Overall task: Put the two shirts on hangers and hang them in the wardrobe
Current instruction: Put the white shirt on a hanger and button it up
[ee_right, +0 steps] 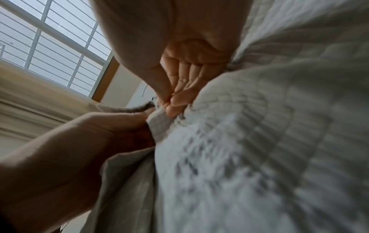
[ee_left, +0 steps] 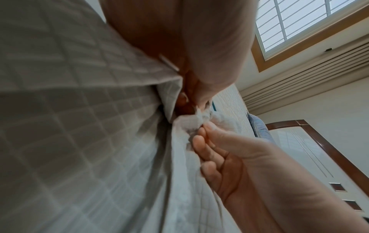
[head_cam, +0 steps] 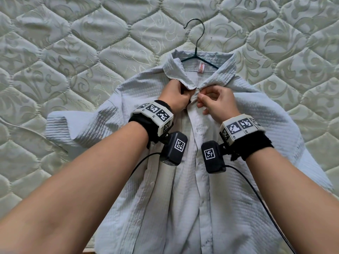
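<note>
Your pale blue shirt lies face up on the quilted green bed, spread across the middle and reaching down to the near edge, with its short sleeves fanned out to either side. A dark wire hanger already sits inside it: the shoulder bars run in under the collar on both sides, and the hook lies flat on the bed beyond the collar, towards the far edge. A pink label shows inside the back of the neck.

Your left hand is curled tightly round the left front edge of the shirt just below the collar point, with the cloth bunched in its fist. Your right hand meets it at the same spot; its fingers and thumb pinch a small fold of the right front edge, the remaining fingers loosely bent. The left wrist view shows the two edges drawn together between the hands. Whether a button is between them, you cannot tell.

Below your hands the shirt front hangs open, with white buttons visible along the left edge.
</note>
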### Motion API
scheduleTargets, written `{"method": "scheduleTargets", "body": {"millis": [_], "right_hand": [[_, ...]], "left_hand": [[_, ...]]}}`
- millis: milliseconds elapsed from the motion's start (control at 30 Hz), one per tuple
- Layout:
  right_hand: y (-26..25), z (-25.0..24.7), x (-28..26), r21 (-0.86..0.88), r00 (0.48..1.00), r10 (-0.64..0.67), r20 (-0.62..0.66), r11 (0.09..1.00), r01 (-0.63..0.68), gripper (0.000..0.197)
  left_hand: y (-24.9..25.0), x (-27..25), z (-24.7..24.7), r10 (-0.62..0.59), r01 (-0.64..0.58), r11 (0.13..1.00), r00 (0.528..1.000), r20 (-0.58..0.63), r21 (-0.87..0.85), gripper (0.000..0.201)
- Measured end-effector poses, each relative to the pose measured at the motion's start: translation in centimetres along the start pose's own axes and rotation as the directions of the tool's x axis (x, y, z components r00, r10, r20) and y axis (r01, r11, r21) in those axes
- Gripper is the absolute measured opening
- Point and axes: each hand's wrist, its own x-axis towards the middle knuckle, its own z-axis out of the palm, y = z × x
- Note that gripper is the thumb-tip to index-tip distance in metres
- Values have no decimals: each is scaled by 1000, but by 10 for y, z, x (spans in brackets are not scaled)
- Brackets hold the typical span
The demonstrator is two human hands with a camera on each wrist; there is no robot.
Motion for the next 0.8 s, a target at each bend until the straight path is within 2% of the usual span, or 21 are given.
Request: {"method": "scheduleTargets", "body": {"millis": [67, 167, 233, 333, 467, 533, 600, 667, 733, 800], "right_hand": [[3, 1, 1, -41, 999, -32, -10, 999, 32, 3], [5, 3, 3, -46, 998, -62, -21, 997, 61, 15], [6, 4, 4, -34, 997, -64, -31, 997, 63, 15], [6, 3, 4, 19, 998, -34, -48, 999, 35, 5], [5, 0, -4, 154, 997, 20, -81, 988, -7, 6], [2, -4, -11, 168, 995, 36, -92, 986, -20, 13], [0, -10, -24, 116, 995, 67, -70, 992, -59, 14], [3, -14, -33, 43, 993, 116, -16, 992, -115, 14], [9, -13, -46, -36, 985, 170, 35, 985, -169, 17], [16, -7, -56, -108, 977, 211, 25, 972, -207, 19]], "left_hand": [[0, 2, 0, -5, 5, 1000, 1000, -1, 16, 15], [2, 6, -1, 0, 0, 997, 1000, -5, 82, 16], [-1, 8, -1, -6, 7, 996, 1000, -17, 91, 15], [-6, 6, -1, -61, 60, 998, 998, -8, -20, 7], [-3, -10, -6, 12, -10, 991, 1000, 11, -130, 8], [-3, -21, -13, 49, -55, 991, 997, -54, -124, 18], [-6, -35, -23, 58, -70, 995, 985, -165, -68, 19], [-15, -45, -31, 32, -36, 999, 975, -218, -13, 11], [-21, -60, -33, -31, 38, 999, 983, -181, 36, 7], [-25, -71, -31, -93, 100, 994, 989, -113, 52, 8]]}}
